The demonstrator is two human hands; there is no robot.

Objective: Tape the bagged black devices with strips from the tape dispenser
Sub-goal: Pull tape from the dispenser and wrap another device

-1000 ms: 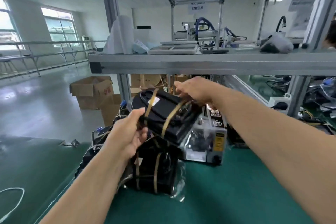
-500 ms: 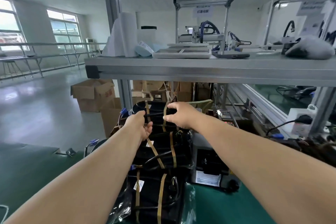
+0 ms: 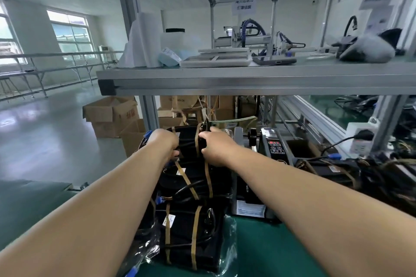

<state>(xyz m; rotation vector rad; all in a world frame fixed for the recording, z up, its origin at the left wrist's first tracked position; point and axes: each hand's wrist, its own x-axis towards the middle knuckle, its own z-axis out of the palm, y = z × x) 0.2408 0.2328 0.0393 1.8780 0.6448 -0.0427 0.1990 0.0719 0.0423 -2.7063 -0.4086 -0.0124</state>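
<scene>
Change: a second ago the far bagged device [image 3: 189,139] was held up in the air above the near bagged device [image 3: 189,238]. It now lies at the far end of a row of three, behind the middle bagged device [image 3: 195,180], and both hands are still on it.
Edges: shelf rail [image 3: 247,84] runs overhead just beyond the hands. A shelf post [image 3: 147,114] stands close to the far device on the left. The tape dispenser [image 3: 273,148] stands just beside the row on the right.
Open room: bare green mat [image 3: 270,249] lies to the right of the near device. Left of the row is open floor, with cardboard boxes [image 3: 112,114] further back.
Left hand [image 3: 165,141]: fingers curled round the far device's left end, gripping it.
Right hand [image 3: 216,148]: thumb on top beside a brown tape strip [image 3: 197,141], fingers curled over the device's right edge, gripping it.
Tape: brown strips cross all three devices.
</scene>
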